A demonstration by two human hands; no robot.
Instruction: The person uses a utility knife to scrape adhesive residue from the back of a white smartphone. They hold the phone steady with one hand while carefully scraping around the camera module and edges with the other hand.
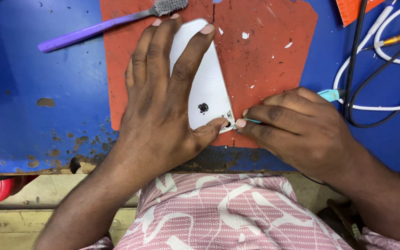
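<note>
A lap in pink cloth with white swirls [218, 217] fills the near edge at six o'clock, pressed to the chipped rim of a blue-painted workbench [38, 120]. Above it the left hand [163, 106] lies flat, fingers spread, pinning a white glossy smartphone [207, 88] back-up on a worn red rubber mat [265, 60]; the phone's long axis runs from about eleven o'clock down to five, its camera corner nearest the body, a small dark emblem on its back. At that corner the right hand [297, 127] pinches the tip of a thin turquoise-handled tool [330, 95] between thumb and forefinger, the other fingers curled closed. A purple-handled brush with grey bristles [112, 23] lies at eleven o'clock, across the mat's far edge. Black and white cables [385, 60] loop at two o'clock beside an orange scrap [353, 11]. White flecks dot the mat, and bare patches scar the bench paint
</note>
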